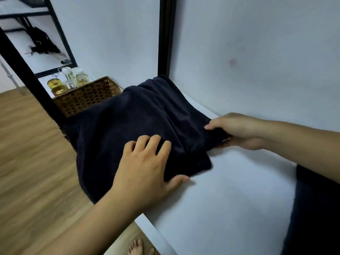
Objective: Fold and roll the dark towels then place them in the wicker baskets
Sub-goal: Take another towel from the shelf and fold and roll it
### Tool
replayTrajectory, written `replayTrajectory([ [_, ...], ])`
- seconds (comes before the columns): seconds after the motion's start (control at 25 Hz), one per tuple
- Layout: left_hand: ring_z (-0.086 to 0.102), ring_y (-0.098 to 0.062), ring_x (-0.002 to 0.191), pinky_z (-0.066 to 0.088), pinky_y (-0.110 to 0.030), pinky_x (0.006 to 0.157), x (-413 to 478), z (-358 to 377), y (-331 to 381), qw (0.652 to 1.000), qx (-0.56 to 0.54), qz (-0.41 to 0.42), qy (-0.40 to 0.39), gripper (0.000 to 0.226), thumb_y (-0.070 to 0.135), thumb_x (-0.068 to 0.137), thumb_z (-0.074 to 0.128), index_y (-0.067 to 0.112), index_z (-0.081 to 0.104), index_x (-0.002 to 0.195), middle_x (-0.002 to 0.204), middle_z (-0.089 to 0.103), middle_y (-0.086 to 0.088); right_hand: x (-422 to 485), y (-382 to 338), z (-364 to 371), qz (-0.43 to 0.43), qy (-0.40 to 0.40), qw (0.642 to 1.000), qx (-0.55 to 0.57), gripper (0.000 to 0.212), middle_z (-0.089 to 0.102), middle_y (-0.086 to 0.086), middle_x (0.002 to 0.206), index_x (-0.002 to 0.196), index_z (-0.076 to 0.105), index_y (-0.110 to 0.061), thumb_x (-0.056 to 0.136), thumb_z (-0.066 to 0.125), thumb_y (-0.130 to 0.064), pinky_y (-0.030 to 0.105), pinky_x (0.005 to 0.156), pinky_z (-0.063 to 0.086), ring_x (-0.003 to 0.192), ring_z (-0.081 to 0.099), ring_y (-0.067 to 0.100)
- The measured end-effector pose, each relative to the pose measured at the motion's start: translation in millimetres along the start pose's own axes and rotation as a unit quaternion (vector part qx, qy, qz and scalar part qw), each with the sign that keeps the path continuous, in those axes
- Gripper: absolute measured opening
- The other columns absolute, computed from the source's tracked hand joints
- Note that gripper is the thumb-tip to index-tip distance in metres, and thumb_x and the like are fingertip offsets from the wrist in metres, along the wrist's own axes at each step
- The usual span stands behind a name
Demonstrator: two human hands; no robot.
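- We are handling a plush navy towel (139, 122), folded into a rumpled rectangle, on the smooth white shelf (230, 190).
- It is lying beside the woven wicker basket (86, 96), its long side running near to far.
- Our left hand (145, 168) is pressing it flat, and our right hand (237, 131) is pinching its right edge.

The wicker basket (86, 96) only half shows: the dark towel (128, 126) covers its right side, a black post (27, 74) crosses its left, and I can't see inside it. The right hand (239, 131) has its fingers mostly hidden under the towel's corner. A second dark cloth (316, 208) runs off the right and bottom edges. The bare toes (137, 248) are cut off below. The black heap (42, 41) on the far shelf is too blurred to name.
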State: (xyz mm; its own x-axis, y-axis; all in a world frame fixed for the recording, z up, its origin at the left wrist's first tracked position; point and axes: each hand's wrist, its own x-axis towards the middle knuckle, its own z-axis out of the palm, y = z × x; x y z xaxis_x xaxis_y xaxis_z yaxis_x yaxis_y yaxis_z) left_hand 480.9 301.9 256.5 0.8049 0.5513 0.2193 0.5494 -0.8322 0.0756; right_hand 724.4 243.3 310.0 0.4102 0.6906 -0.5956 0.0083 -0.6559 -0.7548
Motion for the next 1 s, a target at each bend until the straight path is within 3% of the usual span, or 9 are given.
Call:
replayTrajectory([
  [0.12, 0.06, -0.029, 0.077, 0.05, -0.043, 0.06, -5.2, -2.6, -10.4, 0.998, 0.032, 0.0, 0.054, 0.04, 0.042, 0.078, 0.073, 0.013, 0.067, 0.105, 0.091, 0.064, -0.004, -18.4, -20.0, -5.2, -0.034, -0.088, 0.953, 0.289, 0.025, 0.073, 0.012, 0.105, 0.108, 0.066, -0.003, 0.084, 0.063, -0.006, 0.028, 0.067, 0.062, 0.084, 0.071, 0.017],
  [0.24, 0.057, -0.029, 0.062, 0.042, -0.036, 0.044, -21.7, -13.4, -28.8, 0.987, 0.026, -0.041, 0.156, 0.02, 0.005, 0.07, 0.066, 0.009, 0.069, 0.09, 0.074, 0.059, -0.005, -24.7, 9.0, 18.2, 0.001, -0.138, 0.967, 0.216, 0.009, 0.074, 0.009, 0.097, 0.094, 0.067, -0.004, 0.086, 0.064, -0.006, 0.026, 0.064, 0.062, 0.08, 0.075, 0.019],
  [0.36, 0.057, -0.03, 0.064, 0.046, -0.039, 0.048, -36.6, -8.7, -20.3, 0.977, 0.008, -0.08, 0.198, 0.025, 0.016, 0.077, 0.061, 0.008, 0.07, 0.099, 0.078, 0.06, -0.006, -20.5, 37.8, 33.4, 0.025, -0.091, 0.995, 0.03, 0.012, 0.073, 0.01, 0.101, 0.087, 0.059, -0.008, 0.095, 0.065, -0.015, 0.032, 0.064, 0.062, 0.085, 0.076, 0.021],
  [0.44, 0.055, -0.029, 0.072, 0.047, -0.043, 0.058, -44.0, 1.9, -11.6, 0.979, 0.026, -0.123, 0.161, 0.04, 0.04, 0.082, 0.059, 0.01, 0.065, 0.107, 0.086, 0.06, -0.005, -22.2, 38.8, 32.9, -0.012, -0.031, 0.995, -0.095, 0.022, 0.069, 0.013, 0.082, 0.089, 0.061, -0.002, 0.093, 0.069, -0.022, 0.033, 0.06, 0.06, 0.066, 0.071, 0.019],
  [0.52, 0.054, -0.029, 0.081, 0.046, -0.044, 0.067, -56.3, 10.4, -7.5, 0.976, 0.038, -0.158, 0.144, 0.047, 0.052, 0.082, 0.054, 0.011, 0.063, 0.106, 0.093, 0.06, -0.005, -24.2, 41.2, 33.3, -0.068, 0.016, 0.979, -0.193, 0.028, 0.062, 0.01, 0.068, 0.092, 0.063, 0.0, 0.089, 0.073, -0.025, 0.034, 0.056, 0.057, 0.055, 0.06, 0.02],
  [0.64, 0.053, -0.032, 0.095, 0.049, -0.046, 0.072, -73.0, 23.1, 0.4, 0.968, 0.008, -0.183, 0.171, 0.045, 0.047, 0.084, 0.057, 0.008, 0.064, 0.104, 0.104, 0.061, -0.007, -28.1, 44.6, 40.4, -0.137, 0.09, 0.935, -0.315, 0.028, 0.059, 0.003, 0.068, 0.08, 0.061, -0.006, 0.083, 0.078, -0.028, 0.041, 0.061, 0.058, 0.058, 0.055, 0.02],
  [0.8, 0.051, -0.035, 0.097, 0.053, -0.044, 0.064, -71.2, 31.5, 12.3, 0.96, -0.024, -0.195, 0.198, 0.037, 0.038, 0.087, 0.054, 0.004, 0.065, 0.096, 0.102, 0.061, -0.011, -27.4, 45.5, 44.0, -0.058, 0.072, 0.974, -0.207, 0.023, 0.056, 0.007, 0.07, 0.074, 0.056, -0.013, 0.079, 0.079, -0.015, 0.032, 0.056, 0.044, 0.063, 0.05, 0.023],
  [0.92, 0.054, -0.035, 0.086, 0.042, -0.04, 0.059, -60.3, 22.5, 14.4, 0.962, 0.014, -0.232, 0.145, 0.038, 0.048, 0.081, 0.06, 0.011, 0.062, 0.089, 0.092, 0.06, -0.008, -34.0, 14.7, 18.0, -0.043, 0.024, 0.997, -0.055, 0.016, 0.062, 0.01, 0.076, 0.075, 0.058, -0.009, 0.085, 0.068, 0.0, 0.032, 0.063, 0.059, 0.073, 0.062, 0.025],
  [1.0, 0.053, -0.033, 0.078, 0.034, -0.038, 0.059, -54.7, 18.4, 18.1, 0.967, 0.035, -0.222, 0.117, 0.038, 0.046, 0.073, 0.071, 0.012, 0.06, 0.087, 0.086, 0.058, -0.007, -40.8, -9.0, -17.4, -0.093, 0.063, 0.994, 0.002, 0.021, 0.062, 0.01, 0.076, 0.074, 0.055, -0.008, 0.088, 0.061, 0.005, 0.029, 0.062, 0.062, 0.074, 0.066, 0.024],
])
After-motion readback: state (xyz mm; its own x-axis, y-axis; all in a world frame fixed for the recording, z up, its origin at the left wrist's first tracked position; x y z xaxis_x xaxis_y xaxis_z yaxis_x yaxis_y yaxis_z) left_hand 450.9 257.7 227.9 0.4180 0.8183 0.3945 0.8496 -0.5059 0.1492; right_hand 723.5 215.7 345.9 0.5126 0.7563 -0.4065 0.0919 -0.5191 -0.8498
